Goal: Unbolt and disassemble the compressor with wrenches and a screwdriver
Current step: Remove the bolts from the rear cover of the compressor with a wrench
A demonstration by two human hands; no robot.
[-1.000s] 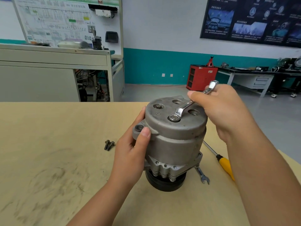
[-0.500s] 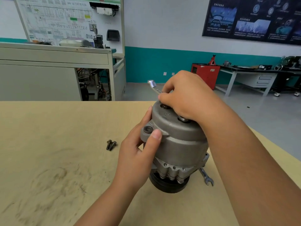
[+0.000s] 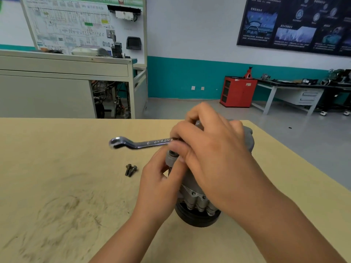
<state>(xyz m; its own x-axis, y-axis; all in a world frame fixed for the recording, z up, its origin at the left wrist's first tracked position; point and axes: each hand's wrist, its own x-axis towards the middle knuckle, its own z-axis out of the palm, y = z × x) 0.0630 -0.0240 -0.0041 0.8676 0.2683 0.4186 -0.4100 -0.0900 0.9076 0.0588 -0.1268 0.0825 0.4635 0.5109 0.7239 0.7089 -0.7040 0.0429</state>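
Observation:
A grey metal compressor (image 3: 197, 198) stands upright on its black pulley on the tan table (image 3: 57, 168). My left hand (image 3: 161, 185) grips its left side near a mounting lug. Above its top, my right hand (image 3: 210, 154) holds a silver ring wrench (image 3: 140, 144); the handle sticks out to the left, its free end blurred. The compressor's top face and the wrench's working end are hidden under my right hand. Two loose bolts (image 3: 130, 169) lie on the table left of the compressor.
The table's right edge (image 3: 296, 154) runs diagonally past the compressor, with floor beyond. A grey cabinet bench (image 3: 66, 82) stands behind the table. A red cabinet (image 3: 238, 92) and a workbench (image 3: 296, 90) are far back right.
My right hand has swung the wrench round from pointing back right, past the far side, to pointing left. It now covers the compressor's top. My left hand has kept its hold.

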